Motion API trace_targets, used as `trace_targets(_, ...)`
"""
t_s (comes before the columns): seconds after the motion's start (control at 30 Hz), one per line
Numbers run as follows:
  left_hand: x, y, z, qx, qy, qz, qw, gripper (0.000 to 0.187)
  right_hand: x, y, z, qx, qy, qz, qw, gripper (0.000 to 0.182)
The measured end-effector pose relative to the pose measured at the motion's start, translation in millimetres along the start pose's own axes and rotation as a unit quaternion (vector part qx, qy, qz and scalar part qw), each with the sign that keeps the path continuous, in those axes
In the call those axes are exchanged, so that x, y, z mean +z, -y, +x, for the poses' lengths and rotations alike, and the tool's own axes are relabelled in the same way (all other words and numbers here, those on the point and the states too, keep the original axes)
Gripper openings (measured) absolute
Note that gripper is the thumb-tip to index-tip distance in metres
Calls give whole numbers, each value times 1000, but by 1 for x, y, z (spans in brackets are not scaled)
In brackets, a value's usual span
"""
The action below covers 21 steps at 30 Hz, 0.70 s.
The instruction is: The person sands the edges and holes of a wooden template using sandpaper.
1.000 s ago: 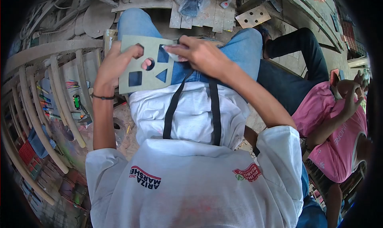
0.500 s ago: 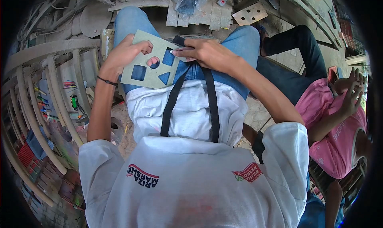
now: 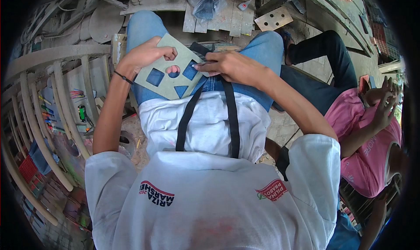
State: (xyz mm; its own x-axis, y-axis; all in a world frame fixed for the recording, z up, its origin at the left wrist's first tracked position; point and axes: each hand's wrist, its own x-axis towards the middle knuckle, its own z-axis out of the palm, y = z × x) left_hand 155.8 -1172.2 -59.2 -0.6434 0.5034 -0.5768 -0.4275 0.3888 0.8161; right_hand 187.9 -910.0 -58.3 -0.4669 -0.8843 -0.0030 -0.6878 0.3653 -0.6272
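Observation:
A pale greenish board [image 3: 180, 51] with cut-out shapes, among them a square, a round hole and a triangle, is tilted above my lap. My left hand [image 3: 148, 56] grips its left side, with fingertips showing through the round hole. At the opposite side, my right hand [image 3: 232, 67] pinches a small pale folded piece [image 3: 202, 69] against the edge of the four-sided opening nearest it. That piece is mostly covered by my fingers, and its kind is not clear. Dark straps [image 3: 232, 118] hang down over my white shirt and lap.
A slatted wooden bench [image 3: 59, 59] stands at left, with pens and a green item beyond it. Ahead, a low plank stand [image 3: 223, 20] bears a plastic bag [image 3: 209, 6] and a small bottle [image 3: 244, 5]. Another holed board [image 3: 274, 19] lies nearby. A person in pink [image 3: 350, 118] sits at right.
The board has turned clockwise in my left hand and shifted slightly right. My right hand has moved a little down and right, still at the same opening.

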Motion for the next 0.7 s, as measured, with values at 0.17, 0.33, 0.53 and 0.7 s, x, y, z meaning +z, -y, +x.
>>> trace_targets(0.17, 4, 1, -2, -12, -61, 12, 998, 15, -6, -4, 12, 14, -29, -1, 999, 31)
trace_targets(0.33, -11, 7, -16, 14, 22, -78, 997, 16, 9, 7, 8, 28, -69, 42, 996, 30)
trace_targets(0.53, 1, -25, -64, 2, -189, -197, 962, 37, -33, 37, 10, 133, -152, 185, 962, 44)
trace_targets(0.7, -10, -49, -92, 85, -332, 66, 937, 41, -10, 55, 36, 112, -280, 299, 905, 40)
